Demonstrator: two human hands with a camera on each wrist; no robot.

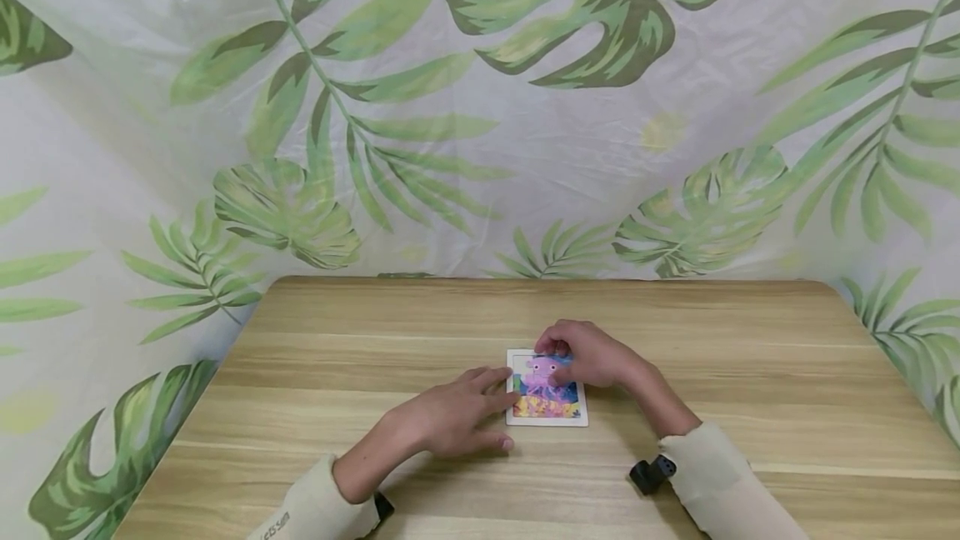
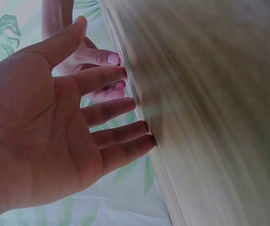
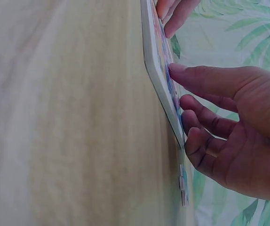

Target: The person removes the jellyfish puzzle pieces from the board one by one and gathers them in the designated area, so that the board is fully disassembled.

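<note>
A square puzzle board (image 1: 546,422) with a white border lies flat on the table, showing a pink cartoon sea creature over blue and yellow. My left hand (image 1: 453,417) rests straight fingers on its left edge; in the left wrist view the left palm (image 2: 41,127) faces the camera with nothing in it. At the upper right of the board, my right hand (image 1: 592,354) has its thumb on the picture and its curled fingers at the far edge. In the right wrist view, the right hand (image 3: 248,122) touches the board's face; what lies under its fingertips is hidden.
The wood-grain table (image 1: 360,340) extends around the board to a cloth backdrop (image 1: 555,132) with green leaves. Small flat pieces (image 3: 182,183) lie beyond the board in the right wrist view. Each wrist carries a small black device, like the one on the right sleeve (image 1: 651,473).
</note>
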